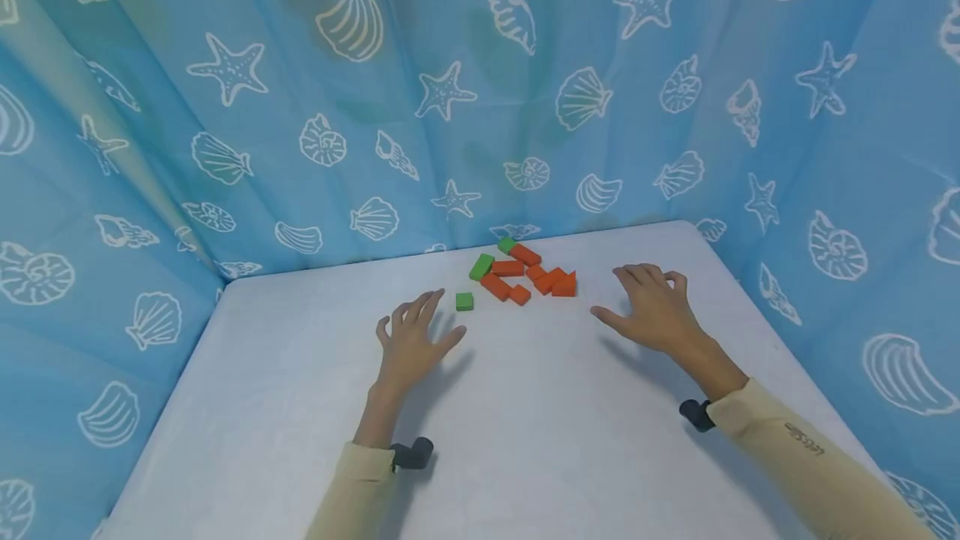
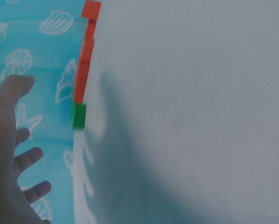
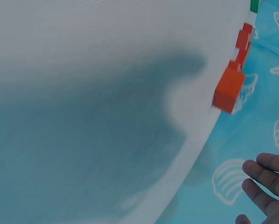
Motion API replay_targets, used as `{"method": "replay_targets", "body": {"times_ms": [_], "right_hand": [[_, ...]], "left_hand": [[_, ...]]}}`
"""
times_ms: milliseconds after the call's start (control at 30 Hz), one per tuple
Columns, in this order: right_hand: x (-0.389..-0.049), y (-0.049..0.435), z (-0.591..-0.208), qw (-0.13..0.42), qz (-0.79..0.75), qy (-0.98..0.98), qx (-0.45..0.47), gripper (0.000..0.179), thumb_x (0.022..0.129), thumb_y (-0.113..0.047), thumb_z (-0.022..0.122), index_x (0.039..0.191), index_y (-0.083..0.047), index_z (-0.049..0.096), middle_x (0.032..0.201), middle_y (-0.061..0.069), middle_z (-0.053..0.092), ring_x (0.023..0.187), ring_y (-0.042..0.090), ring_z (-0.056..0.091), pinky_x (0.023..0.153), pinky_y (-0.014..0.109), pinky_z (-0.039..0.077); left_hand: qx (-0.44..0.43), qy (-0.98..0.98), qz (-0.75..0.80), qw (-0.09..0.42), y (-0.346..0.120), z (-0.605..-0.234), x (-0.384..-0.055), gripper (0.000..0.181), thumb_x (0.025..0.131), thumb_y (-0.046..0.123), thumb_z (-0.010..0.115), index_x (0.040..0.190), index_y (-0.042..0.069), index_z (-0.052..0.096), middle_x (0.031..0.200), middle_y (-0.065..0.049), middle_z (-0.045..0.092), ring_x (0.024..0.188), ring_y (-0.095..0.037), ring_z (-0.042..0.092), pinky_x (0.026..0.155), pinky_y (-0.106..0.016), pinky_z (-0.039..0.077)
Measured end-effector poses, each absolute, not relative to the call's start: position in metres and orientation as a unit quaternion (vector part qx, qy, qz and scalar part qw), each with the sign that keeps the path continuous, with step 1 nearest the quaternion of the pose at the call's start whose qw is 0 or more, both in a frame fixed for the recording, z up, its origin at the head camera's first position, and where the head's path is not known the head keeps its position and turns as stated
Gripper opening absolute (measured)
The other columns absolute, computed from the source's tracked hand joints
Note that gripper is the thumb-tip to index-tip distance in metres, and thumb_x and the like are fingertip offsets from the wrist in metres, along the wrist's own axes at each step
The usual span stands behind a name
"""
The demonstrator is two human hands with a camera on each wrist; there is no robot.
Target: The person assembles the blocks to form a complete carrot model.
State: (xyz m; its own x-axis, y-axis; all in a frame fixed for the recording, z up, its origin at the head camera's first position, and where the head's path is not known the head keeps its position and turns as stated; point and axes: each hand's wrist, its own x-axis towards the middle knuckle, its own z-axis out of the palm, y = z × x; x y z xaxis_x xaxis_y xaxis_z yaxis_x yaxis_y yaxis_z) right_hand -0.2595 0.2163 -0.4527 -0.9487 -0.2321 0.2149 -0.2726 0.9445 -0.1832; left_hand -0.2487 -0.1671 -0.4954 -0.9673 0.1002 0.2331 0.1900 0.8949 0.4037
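Both hands hover over the white table with fingers spread and nothing in them. My left hand [image 1: 408, 348] is nearest a small green cube [image 1: 464, 302], which sits just past its fingertips. My right hand [image 1: 654, 307] is to the right of a loose cluster of orange and green blocks. At the cluster's right end lies an orange triangular block [image 1: 565, 285]; an orange cube [image 1: 520, 295] sits at its front. Orange bars, among them one long block [image 1: 495, 287], lie behind and beside it, with a green block [image 1: 482, 267] at the left and another green block [image 1: 506, 246] at the back.
The white table [image 1: 300, 407] reaches back to a blue curtain [image 1: 285, 107] printed with white shells and starfish, which also hangs along both sides. A dark wrist camera [image 1: 412, 453] is strapped at the left sleeve, and a second dark camera [image 1: 697, 415] at the right.
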Motion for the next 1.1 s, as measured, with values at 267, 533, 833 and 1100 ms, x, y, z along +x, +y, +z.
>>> {"method": "replay_targets", "body": {"times_ms": [267,533,833,1100], "right_hand": [[-0.289,0.185,-0.461,0.081,0.117,-0.982,0.121,0.078,0.087,-0.054,0.068,0.138,0.002,0.053,0.139,0.024,0.052,0.131,0.040,0.039,0.100,0.067,0.024],[-0.309,0.160,-0.463,0.066,0.122,-0.984,0.109,0.077,0.087,-0.054,0.068,0.138,0.002,0.054,0.138,0.023,0.052,0.129,0.039,0.041,0.100,0.066,0.025],[-0.324,0.149,-0.469,0.065,0.113,-0.986,0.106,0.076,0.086,-0.052,0.070,0.136,0.002,0.055,0.135,0.022,0.054,0.126,0.038,0.042,0.099,0.064,0.027],[-0.331,0.146,-0.480,0.059,0.110,-0.987,0.103,0.074,0.087,-0.053,0.069,0.134,0.002,0.055,0.131,0.022,0.055,0.124,0.038,0.043,0.098,0.063,0.027]], "left_hand": [[-0.077,-0.961,-0.237,0.120,-0.129,-0.500,-0.284,0.067,0.090,0.061,0.061,0.142,0.020,0.054,0.143,-0.007,0.053,0.131,-0.031,0.042,0.105,-0.061,0.023],[-0.069,-0.965,-0.222,0.119,-0.104,-0.506,-0.309,0.064,0.088,0.055,0.067,0.138,0.015,0.058,0.137,-0.008,0.057,0.125,-0.030,0.046,0.103,-0.061,0.024],[-0.053,-0.978,-0.167,0.117,-0.092,-0.511,-0.323,0.068,0.087,0.057,0.069,0.140,0.015,0.057,0.134,-0.008,0.059,0.120,-0.030,0.049,0.103,-0.062,0.026],[-0.029,-0.981,-0.154,0.115,-0.084,-0.520,-0.333,0.069,0.087,0.059,0.068,0.138,0.013,0.058,0.129,-0.009,0.061,0.116,-0.030,0.051,0.101,-0.059,0.031]]}}
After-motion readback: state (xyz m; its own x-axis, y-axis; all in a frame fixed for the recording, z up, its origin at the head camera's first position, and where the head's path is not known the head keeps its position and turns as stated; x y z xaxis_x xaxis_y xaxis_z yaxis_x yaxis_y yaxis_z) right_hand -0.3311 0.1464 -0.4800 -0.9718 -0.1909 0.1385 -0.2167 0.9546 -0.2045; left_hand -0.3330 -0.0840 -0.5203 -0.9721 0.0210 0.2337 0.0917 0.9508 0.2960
